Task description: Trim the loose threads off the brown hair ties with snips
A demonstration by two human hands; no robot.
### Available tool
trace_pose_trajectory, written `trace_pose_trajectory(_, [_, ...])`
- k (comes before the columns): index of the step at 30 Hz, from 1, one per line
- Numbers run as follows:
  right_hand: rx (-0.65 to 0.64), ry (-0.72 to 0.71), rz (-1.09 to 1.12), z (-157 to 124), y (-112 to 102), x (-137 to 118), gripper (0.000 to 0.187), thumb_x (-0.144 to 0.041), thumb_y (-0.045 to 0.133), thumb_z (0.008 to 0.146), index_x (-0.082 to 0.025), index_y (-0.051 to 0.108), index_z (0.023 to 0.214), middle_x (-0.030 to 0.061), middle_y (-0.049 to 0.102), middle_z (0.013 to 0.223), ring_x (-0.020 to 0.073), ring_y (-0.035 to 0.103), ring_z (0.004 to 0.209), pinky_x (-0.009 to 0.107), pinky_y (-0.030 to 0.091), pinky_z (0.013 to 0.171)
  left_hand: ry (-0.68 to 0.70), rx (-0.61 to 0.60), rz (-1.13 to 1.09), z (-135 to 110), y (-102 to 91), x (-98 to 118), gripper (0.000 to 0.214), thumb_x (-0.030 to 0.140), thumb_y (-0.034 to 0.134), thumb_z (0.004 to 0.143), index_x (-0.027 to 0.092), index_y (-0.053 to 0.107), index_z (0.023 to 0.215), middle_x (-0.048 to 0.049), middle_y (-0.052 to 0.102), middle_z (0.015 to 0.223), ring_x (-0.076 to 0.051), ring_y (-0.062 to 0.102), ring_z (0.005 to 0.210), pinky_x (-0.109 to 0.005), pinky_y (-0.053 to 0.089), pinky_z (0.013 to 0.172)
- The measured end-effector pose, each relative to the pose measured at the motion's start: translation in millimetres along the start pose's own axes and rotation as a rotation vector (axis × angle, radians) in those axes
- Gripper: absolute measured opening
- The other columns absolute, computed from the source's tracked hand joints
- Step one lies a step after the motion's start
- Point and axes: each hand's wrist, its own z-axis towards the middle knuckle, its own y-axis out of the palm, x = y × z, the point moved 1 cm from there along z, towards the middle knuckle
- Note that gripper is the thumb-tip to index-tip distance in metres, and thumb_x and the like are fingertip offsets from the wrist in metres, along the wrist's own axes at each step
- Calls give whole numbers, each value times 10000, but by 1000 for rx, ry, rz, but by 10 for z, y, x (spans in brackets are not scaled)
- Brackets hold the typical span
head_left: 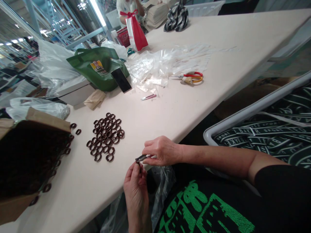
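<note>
At the table's near edge, my left hand (137, 184) is closed, with finger and thumb pinching a small dark brown ring (138, 164), mostly hidden by the fingertips. My right hand (161, 151) is wrapped round small snips (142, 158) with dark jaws and a bit of reddish handle showing. The jaws point left and meet the ring at my left fingertips; whether they bite on it I cannot make out. A heap of brown rings (107, 136) lies flat on the table, beyond my left hand.
An open cardboard box (36, 158) with a dark inside stands at left, several rings along its edge. Farther back are scissors (193, 77), thread snips (148, 97), a phone (121, 80), a green bag (97, 69) and plastic bags (155, 64). A bin (211, 131) of printed straps is at right.
</note>
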Motion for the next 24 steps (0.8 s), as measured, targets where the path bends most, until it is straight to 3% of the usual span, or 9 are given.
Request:
trace_pose_trajectory(17, [-26,-15,-19,1,38,20,389,-415,476,989,-171,638,733,11,597,695,119,524,617,242,301,532,-51,9,-11,3,-19,-55,362,304,918,541,135,731,800,4,684,754,-67,595,613,-153,487,562])
trace_pose_trajectory(24, [-18,85,65,-29,-9,5,246,-385,612,895,-169,651,784,-1,611,734,110,513,602,230,341,555,-48,0,-30,24,-41,-43,364,314,918,559,142,731,821,15,674,757,-56,583,612,-148,485,581])
